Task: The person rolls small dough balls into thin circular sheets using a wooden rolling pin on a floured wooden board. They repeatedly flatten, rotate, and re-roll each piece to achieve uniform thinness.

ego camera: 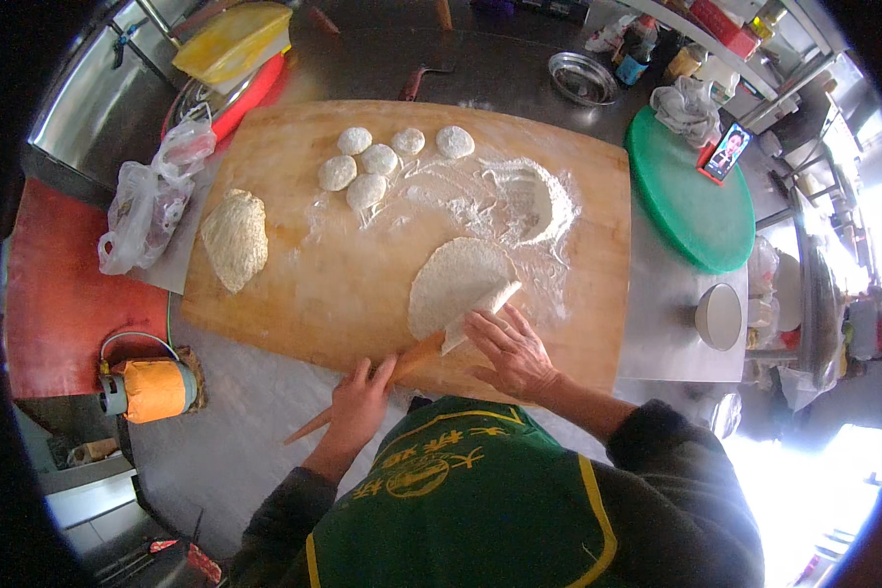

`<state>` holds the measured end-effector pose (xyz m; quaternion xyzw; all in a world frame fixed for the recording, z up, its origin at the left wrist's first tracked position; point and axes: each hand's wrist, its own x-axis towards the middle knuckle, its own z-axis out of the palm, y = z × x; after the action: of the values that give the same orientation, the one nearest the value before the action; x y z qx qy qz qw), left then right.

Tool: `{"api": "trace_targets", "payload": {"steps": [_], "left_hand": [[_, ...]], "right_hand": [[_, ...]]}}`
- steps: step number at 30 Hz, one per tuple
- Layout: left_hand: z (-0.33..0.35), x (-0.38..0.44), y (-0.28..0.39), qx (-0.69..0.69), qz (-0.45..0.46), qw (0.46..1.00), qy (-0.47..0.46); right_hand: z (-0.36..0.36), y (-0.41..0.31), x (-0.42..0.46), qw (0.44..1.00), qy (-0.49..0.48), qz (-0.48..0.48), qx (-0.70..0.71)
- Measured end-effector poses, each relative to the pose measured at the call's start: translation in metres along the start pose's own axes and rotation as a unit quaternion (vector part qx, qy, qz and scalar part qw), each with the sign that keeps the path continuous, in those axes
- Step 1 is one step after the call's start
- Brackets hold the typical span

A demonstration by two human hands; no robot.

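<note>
A flat round sheet of dough (456,279) lies near the front of the wooden board, its near right edge wrapped over a tapered wooden rolling pin (414,359). My left hand (356,400) grips the pin's bare left part, and its pointed end sticks out beyond the hand. My right hand (511,353) lies on the wrapped dough edge with its fingers stretched out; the pin's right part is hidden there. Several floured dough balls (367,191) sit toward the back of the board. At its left side rests a larger lump of dough (235,239).
Loose flour (551,213) is piled on the wooden board (323,294). To the right are a green round board (694,198) with a phone (729,152) on it and a bowl (719,317). Plastic bags (147,209) hang over the left side; a metal dish (582,79) stands behind.
</note>
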<state>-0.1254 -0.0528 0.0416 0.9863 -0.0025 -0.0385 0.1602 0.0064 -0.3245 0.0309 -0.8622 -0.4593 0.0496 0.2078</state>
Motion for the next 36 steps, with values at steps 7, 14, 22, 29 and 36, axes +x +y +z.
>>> {"api": "trace_targets", "payload": {"steps": [7, 14, 22, 29, 36], "left_hand": [[0.004, -0.011, 0.032, 0.013, 0.01, 1.0, 0.004], [0.021, -0.032, 0.05, -0.17, -0.037, 0.983, -0.063], [0.034, -0.027, 0.073, -0.249, -0.101, 0.962, 0.044], [0.054, -0.022, 0.098, -0.264, -0.114, 0.955, 0.073], [0.061, -0.024, 0.109, -0.242, -0.116, 0.957, 0.111]], "right_hand": [[-0.01, 0.016, -0.01, 0.998, 0.055, -0.021, 0.014], [-0.042, 0.039, -0.036, 0.978, 0.14, 0.115, 0.107], [-0.03, 0.067, 0.021, 0.939, 0.098, 0.328, 0.027], [-0.032, 0.054, 0.034, 0.93, 0.049, 0.359, 0.057], [-0.025, 0.061, 0.041, 0.919, 0.047, 0.381, 0.086]]}}
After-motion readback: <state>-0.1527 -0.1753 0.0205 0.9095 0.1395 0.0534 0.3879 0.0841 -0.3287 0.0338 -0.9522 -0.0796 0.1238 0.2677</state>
